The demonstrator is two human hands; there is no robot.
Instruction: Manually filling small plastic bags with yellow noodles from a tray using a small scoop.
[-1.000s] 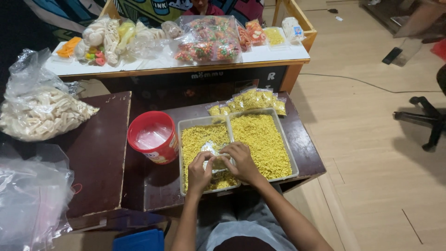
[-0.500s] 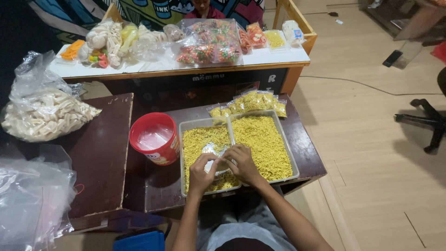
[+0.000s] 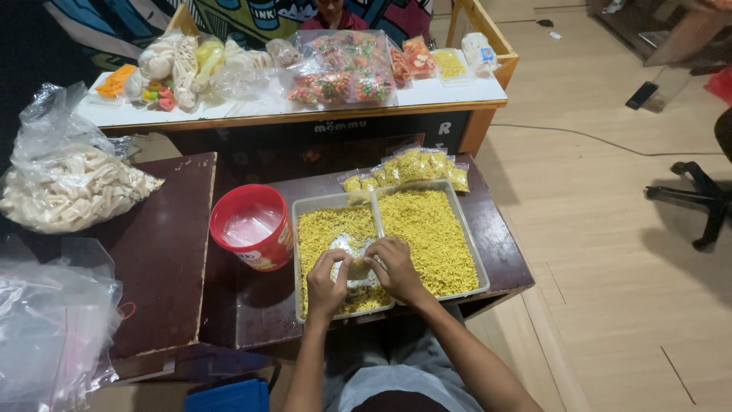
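Both of my hands meet over the left clear tray (image 3: pixel 299 252) of yellow crumbly snack. My left hand (image 3: pixel 326 278) and my right hand (image 3: pixel 393 267) each pinch a side of a small clear plastic bag (image 3: pixel 352 258) that holds some of the yellow snack. The bag hangs just above the heap in that tray. A second clear tray (image 3: pixel 469 229), also full of yellow snack, stands right beside it. Several small filled bags of the same snack (image 3: pixel 412 166) lie behind the trays.
A red bucket (image 3: pixel 252 227) lined with plastic stands left of the trays. A big bag of pale crackers (image 3: pixel 69 187) and crumpled clear bags (image 3: pixel 46 328) lie at the left. A counter (image 3: pixel 457 90) with snack packs stands behind; a chair base (image 3: pixel 698 202) is right.
My hands have stayed over the left tray, working the small bag with only slight finger movement. The view shifted a little.
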